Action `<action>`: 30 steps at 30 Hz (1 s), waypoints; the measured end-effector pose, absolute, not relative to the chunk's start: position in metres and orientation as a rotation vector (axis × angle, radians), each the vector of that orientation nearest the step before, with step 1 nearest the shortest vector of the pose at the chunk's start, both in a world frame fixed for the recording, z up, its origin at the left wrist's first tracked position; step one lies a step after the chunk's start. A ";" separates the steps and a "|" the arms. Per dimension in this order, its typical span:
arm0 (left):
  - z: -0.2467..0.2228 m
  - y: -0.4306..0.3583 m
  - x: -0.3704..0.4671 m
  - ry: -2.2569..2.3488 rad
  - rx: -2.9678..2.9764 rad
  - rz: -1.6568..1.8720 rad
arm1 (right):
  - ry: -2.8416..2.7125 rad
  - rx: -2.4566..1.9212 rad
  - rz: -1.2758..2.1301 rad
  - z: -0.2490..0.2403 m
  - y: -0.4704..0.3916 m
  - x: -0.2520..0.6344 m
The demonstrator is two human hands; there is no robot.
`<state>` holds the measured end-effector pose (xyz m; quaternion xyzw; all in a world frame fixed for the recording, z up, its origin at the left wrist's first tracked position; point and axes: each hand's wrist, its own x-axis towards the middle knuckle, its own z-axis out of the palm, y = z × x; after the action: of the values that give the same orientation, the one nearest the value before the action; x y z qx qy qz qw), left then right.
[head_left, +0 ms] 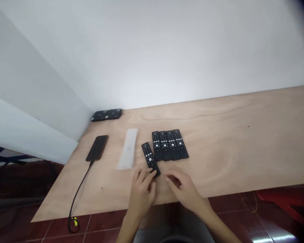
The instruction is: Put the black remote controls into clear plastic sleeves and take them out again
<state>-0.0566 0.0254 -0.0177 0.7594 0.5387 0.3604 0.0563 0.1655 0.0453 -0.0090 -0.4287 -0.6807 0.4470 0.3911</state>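
A black remote control (150, 158) lies tilted on the wooden table, apart from its row. My left hand (143, 187) has its fingertips on the lower end of this remote, fingers bent over it. Just right of that end, my right hand (181, 187) is closed in a pinch, thumb and forefinger tips together. Whether anything small is between those tips cannot be made out. Several more black remote controls (169, 145) lie side by side beyond my hands, buttons up. To the left is a flat stack of whitish translucent plastic sleeves (128, 148).
A phone (97, 148) lies on the left with a black cable (78, 189) running over the front edge of the table (230, 155). Two flat black boxes (106, 114) sit in the back left corner by the wall. Something red (283, 199) stands below the table at right.
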 end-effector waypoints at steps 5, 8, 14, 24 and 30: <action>-0.010 -0.002 -0.038 1.343 2.320 1.115 | -1.911 -1.083 0.988 -0.007 0.032 0.171; -0.008 -0.008 -0.037 1.228 2.369 1.125 | -1.984 -1.100 0.969 -0.006 0.031 0.183; -0.006 0.012 -0.069 1.378 2.419 1.022 | -2.035 -1.056 0.976 -0.007 0.046 0.224; -0.020 0.019 -0.082 1.256 2.323 1.229 | -1.948 -1.067 0.858 -0.028 0.059 0.266; -0.019 0.014 -0.091 1.340 2.264 1.232 | -1.962 -1.055 0.798 -0.028 0.058 0.266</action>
<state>-0.0906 0.0144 -0.0185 0.7739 0.4580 0.4211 0.1182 0.2658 0.0585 -0.0284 -0.4128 -0.7677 0.3121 0.3781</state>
